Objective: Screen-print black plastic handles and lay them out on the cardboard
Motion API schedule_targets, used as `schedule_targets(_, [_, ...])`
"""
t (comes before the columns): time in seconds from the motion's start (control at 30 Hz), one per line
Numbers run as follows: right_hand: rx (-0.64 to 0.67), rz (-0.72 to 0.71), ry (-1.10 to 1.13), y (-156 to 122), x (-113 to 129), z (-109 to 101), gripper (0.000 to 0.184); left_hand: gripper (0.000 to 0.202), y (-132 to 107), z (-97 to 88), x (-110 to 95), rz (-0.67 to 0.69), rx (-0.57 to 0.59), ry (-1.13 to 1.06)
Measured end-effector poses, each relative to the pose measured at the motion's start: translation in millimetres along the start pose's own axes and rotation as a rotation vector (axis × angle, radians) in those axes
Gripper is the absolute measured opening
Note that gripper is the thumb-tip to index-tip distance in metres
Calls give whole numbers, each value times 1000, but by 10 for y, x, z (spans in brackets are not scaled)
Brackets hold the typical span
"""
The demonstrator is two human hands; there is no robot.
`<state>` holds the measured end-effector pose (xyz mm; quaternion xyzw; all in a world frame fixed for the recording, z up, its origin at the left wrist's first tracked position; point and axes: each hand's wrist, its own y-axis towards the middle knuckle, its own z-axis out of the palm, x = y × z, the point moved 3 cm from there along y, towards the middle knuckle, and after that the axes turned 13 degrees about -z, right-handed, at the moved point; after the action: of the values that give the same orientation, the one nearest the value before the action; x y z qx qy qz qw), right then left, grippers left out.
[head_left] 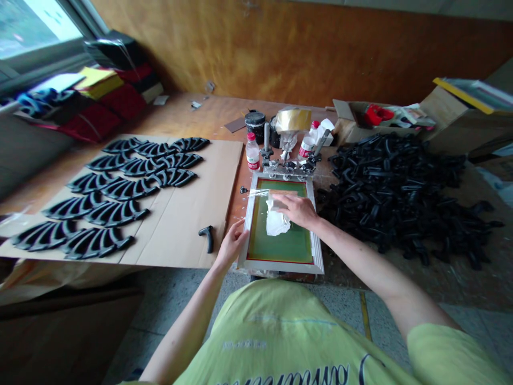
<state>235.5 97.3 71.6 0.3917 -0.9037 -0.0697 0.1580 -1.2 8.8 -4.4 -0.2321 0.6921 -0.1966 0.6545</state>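
Note:
A silver-framed printing screen (319, 256) with green mesh lies flat in front of me, its far end at a metal clamp (290, 170). My left hand (231, 243) is closed at the left rim of the frame, its fingertips partly hidden. Over the upper half of the mesh, my right hand (295, 209) grips a squeegee (284, 192) that lies crosswise. A white patch (278, 223) shows on the mesh below that hand; whether it is ink or paper I cannot tell. A single black curved handle (209, 239) rests on the cardboard to the left.
Rows of black curved handles (128, 184) lie on a cardboard sheet (176, 235). Loose black handles form a large heap (401, 192) on the right. Behind the screen stand a red-capped bottle (252, 155) and a black tub (255, 124). An open carton (348, 120) is at the back right.

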Motion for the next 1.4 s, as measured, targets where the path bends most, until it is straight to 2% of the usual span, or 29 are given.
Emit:
schedule_targets(0.07, [-73, 89, -18, 194, -186, -199, 55, 81, -100, -26, -170, -12, 26, -44])
schedule_targets(0.13, [-217, 168, -18, 220, -457, -424, 60, 71, -194, -49, -397, -5, 38, -82])
schedule_targets(0.2, [-427, 276, 9, 60, -794, -610, 55, 55, -249, -55, -679, 72, 30, -126])
schedule_targets(0.27, [-559, 424, 53, -211, -1102, -643, 48, 48, -251, -39, -1008, 224, 5, -204])
schedule_targets(0.33, [-549, 539, 104, -472, -1249, -479, 46, 48, -209, 6, -1353, 372, -5, -275])
schedule_targets(0.37, [-504, 556, 132, -572, -1235, -337, 46, 49, -175, 39, -1520, 419, 9, -294])
schedule_targets(0.47, [-289, 443, 149, -712, -895, 169, 41, 52, -69, 143, -1924, 460, 70, -284])
schedule_targets(0.53, [-113, 331, 64, -705, -580, 438, 34, 54, -30, 185, -2009, 455, 53, -300])
schedule_targets(0.6, [21, 300, -39, -663, -345, 575, 25, 55, -36, 222, -1866, 439, -14, -336])
schedule_targets(0.67, [85, 357, -89, -615, -222, 597, 21, 57, -80, 319, -1488, 338, -8, -318])
schedule_targets(0.7, [89, 386, -98, -593, -183, 585, 21, 59, -114, 399, -1235, 243, 41, -274])
schedule_targets(0.77, [73, 394, -100, -556, -115, 565, 20, 65, -217, 624, -664, -66, 270, -81])
schedule_targets(0.8, [67, 379, -101, -545, -83, 569, 18, 69, -286, 720, -411, -178, 344, -28])
schedule_targets(0.87, [67, 353, -91, -553, -40, 606, 17, 74, -408, 872, -49, -304, 428, 12])
schedule_targets(0.9, [64, 354, -76, -572, -37, 629, 17, 75, -447, 925, 51, -325, 443, 8])
schedule_targets(1.0, [27, 335, 4, -660, -87, 666, 11, 76, -460, 999, 114, -317, 455, -3])
schedule_targets(1.17, [-24, 187, 3, -726, -82, 586, 11, 72, -371, 1010, -14, -309, 425, -21])
schedule_targets(1.3, [-154, 153, -36, -648, 281, 486, 16, 66, -433, 1117, -108, -280, 405, -208])
schedule_targets(1.4, [-148, 27, 36, -553, 651, 460, 21, 59, -396, 1098, -172, -219, 287, -407])
